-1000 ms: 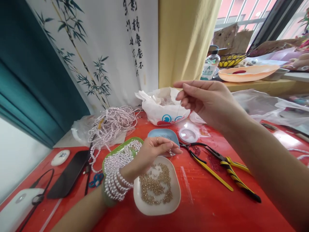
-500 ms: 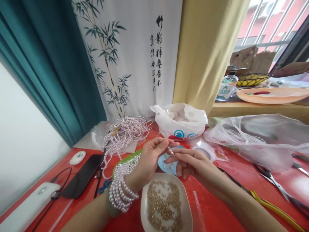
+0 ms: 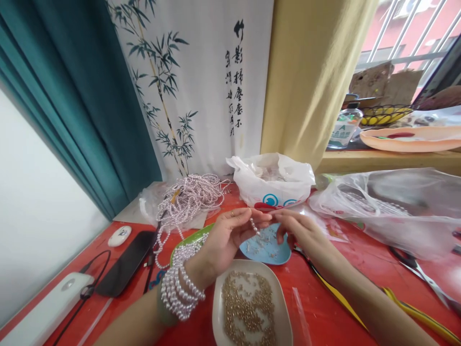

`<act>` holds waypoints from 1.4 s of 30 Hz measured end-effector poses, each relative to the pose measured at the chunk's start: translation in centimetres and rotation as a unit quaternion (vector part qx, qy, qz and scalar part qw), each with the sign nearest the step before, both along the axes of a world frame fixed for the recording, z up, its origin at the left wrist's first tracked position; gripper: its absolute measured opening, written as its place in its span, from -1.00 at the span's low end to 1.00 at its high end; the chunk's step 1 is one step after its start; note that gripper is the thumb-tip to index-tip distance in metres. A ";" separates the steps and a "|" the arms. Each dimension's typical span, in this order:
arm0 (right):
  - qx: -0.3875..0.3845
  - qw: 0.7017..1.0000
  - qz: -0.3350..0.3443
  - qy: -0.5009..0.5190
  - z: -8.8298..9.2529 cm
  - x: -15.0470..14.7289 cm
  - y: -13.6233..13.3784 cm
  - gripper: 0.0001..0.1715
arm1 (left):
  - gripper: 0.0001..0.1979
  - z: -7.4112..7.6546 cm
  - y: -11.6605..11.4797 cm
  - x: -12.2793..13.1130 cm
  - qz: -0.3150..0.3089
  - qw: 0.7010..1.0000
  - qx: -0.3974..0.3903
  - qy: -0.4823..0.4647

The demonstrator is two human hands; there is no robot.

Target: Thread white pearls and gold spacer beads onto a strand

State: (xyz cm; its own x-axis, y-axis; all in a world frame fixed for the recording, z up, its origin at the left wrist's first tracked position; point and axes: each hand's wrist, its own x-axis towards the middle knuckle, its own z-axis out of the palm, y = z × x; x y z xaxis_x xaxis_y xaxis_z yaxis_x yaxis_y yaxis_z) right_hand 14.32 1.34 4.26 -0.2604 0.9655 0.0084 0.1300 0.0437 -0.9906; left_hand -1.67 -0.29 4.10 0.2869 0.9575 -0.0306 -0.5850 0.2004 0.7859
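Observation:
My left hand (image 3: 225, 238) is pinched, with a short string of small pearl beads (image 3: 255, 227) hanging from its fingers. My right hand (image 3: 300, 233) has its fingertips bent together close by the left fingertips; whatever they grip is too fine to see. Several strands of pearl beads (image 3: 180, 290) are wound around my left wrist. Beneath my hands sits a blue plate (image 3: 275, 259) with tiny pieces scattered on it. Nearer to me is an off-white tray (image 3: 217, 302) of gold beads (image 3: 248, 305). A green tray (image 3: 196, 235) holding pearl beads is partly hidden behind my left hand.
Pearl bead strands (image 3: 194, 194) lie heaped at the back left, beside a white plastic bag (image 3: 252, 187). A clear bag (image 3: 414, 202), scissors (image 3: 425, 278) and yellow-handled tools (image 3: 338, 293) are on the right. To the left are a phone (image 3: 126, 264) and a white power strip (image 3: 50, 307).
My right hand has shifted up and right, away from the bead string, which now hangs from my left fingers. More of the blue plate shows. The view has shifted slightly.

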 end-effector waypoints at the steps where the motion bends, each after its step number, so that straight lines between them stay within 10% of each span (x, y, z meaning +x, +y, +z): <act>1: -0.004 1.000 -0.014 0.025 0.1 0.3 0.2 -0.69 | -0.86 0.0 -0.1 0.1 -0.017 1.000 -0.012 0.003; 7: -0.086 0.965 0.100 0.226 0.8 1.0 0.8 -0.71 | -0.84 -1.2 -0.7 1.0 -0.125 0.988 -0.081 0.045; 21: 0.068 0.946 -0.191 0.253 1.5 7.0 3.9 -0.86 | -0.76 -3.3 -0.8 2.1 -0.178 0.967 -0.096 0.152; 42: 0.115 0.914 -0.267 0.282 2.2 8.4 4.5 -0.81 | -0.73 -4.1 -1.0 2.3 -0.256 0.943 -0.059 0.203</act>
State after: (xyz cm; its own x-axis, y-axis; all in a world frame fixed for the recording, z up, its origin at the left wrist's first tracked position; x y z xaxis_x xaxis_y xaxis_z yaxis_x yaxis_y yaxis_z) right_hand 22.70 5.82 6.43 0.3557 0.9097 0.2144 -0.3349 0.3382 -0.8795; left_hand 0.60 -1.31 0.03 0.6517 0.6801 -0.3357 -0.0434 0.4753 0.8787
